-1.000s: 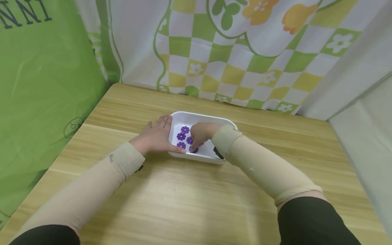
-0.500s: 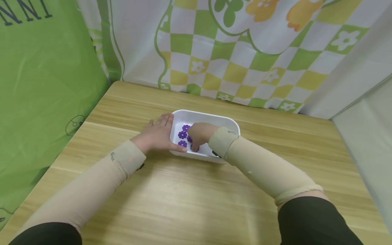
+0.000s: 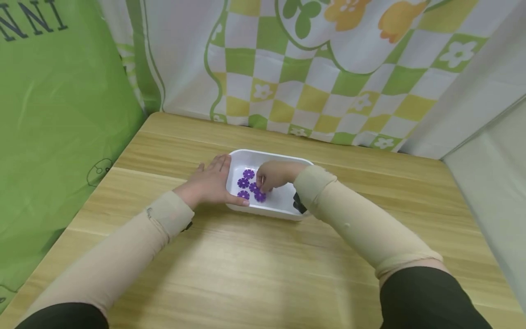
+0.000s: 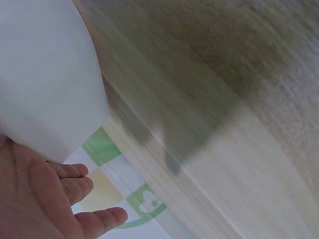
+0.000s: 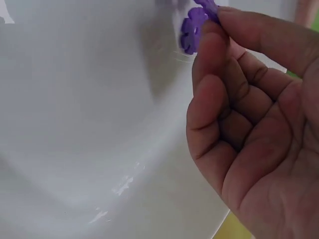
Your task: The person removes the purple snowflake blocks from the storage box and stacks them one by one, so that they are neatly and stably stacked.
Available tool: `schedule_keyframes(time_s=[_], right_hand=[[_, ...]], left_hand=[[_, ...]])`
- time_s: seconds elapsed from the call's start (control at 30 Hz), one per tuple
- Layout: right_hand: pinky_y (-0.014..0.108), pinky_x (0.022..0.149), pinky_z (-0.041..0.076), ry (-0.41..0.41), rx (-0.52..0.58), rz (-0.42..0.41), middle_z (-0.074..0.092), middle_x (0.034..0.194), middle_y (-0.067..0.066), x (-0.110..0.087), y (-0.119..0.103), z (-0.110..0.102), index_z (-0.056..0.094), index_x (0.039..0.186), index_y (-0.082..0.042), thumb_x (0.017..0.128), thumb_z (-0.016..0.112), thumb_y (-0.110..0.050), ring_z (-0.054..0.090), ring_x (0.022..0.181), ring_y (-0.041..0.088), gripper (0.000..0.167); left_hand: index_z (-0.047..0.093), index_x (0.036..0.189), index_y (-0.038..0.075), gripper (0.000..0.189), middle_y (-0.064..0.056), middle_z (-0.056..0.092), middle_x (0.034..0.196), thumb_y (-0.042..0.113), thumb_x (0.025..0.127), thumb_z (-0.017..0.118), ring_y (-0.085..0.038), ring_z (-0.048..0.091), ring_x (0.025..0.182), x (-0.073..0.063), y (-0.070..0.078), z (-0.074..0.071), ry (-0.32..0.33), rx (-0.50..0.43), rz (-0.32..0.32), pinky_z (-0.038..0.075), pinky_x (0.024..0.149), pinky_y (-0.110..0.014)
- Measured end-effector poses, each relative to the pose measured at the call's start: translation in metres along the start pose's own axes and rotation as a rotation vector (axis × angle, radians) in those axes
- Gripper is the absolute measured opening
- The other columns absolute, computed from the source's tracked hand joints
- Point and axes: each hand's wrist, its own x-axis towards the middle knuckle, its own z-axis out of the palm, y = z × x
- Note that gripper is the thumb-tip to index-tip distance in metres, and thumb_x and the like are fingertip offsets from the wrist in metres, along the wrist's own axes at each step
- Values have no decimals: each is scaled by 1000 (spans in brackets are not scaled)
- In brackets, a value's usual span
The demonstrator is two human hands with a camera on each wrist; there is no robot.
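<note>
Dark, blackish sleeves (image 3: pixel 427 297) top snug, lightly wrinkled beige arm covers (image 3: pixel 361 226), which end in wide greyish-beige cuffs (image 3: pixel 314 187), a small black piece (image 3: pixel 299 204) peeking from beneath each

I've got a wood-grain table (image 3: pixel 238 274), far-left corner rounded. Behind it I see a green, yellow and white checked cloth (image 3: pixel 296 68) with flower prints (image 3: pixel 349 16); green sheet (image 3: pixel 70 100) with dark lettering (image 3: pixel 34 18) on the left, plain pale surface (image 3: pixel 493 146) on the right.
</note>
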Motion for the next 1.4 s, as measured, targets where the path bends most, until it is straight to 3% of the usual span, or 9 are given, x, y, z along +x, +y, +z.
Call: schedule_keyframes(time_s=[0.2,0.33,0.57,0.7,0.93,1.1,1.4], right_hand=[[33,83,56,41,241,-21,70,93,5,-8,10,-2,72,100,-4,95,67,-6,64,90,18,7],[40,89,55,79,397,-42,69,100,12,-18,14,-2,69,99,-4,98,65,-8,62,94,21,6],[48,100,50,146,588,-73,69,111,12,-33,26,1,66,102,-4,102,60,-12,62,112,33,10],[47,99,49,187,706,-81,67,108,11,-40,32,1,66,105,-2,104,57,-10,61,110,33,12],[39,90,49,247,784,-64,64,101,11,-57,46,0,65,104,-1,106,56,-9,58,95,20,12],[31,86,48,265,826,-30,60,98,5,-66,60,3,61,105,-4,108,52,-12,55,97,19,12],[30,89,47,361,933,-10,58,102,5,-86,80,2,55,109,0,111,45,-12,54,101,21,16]], left_hand=[[-4,162,-5,148,-22,-4,170,87,71,68,-38,0,157,0,2,1,1,-3,0,4,122,-64],[-4,162,-5,148,-22,-3,170,87,71,68,-38,1,157,0,2,1,9,-8,-2,5,122,-64],[-2,162,-7,150,-24,-1,170,87,69,69,-39,2,157,-1,0,3,17,-7,-7,4,121,-66],[-1,162,-7,149,-24,-1,170,86,70,70,-39,2,157,-2,0,3,14,-8,-12,5,121,-66],[0,162,-7,148,-24,0,170,86,71,70,-39,2,157,0,3,3,28,-16,0,5,122,-65],[0,162,-7,148,-23,-1,170,86,70,70,-39,2,157,-1,4,2,21,-19,-1,5,122,-65],[-2,162,-7,146,-23,-3,170,85,73,69,-38,0,157,-3,5,0,14,-27,2,3,122,-64]])
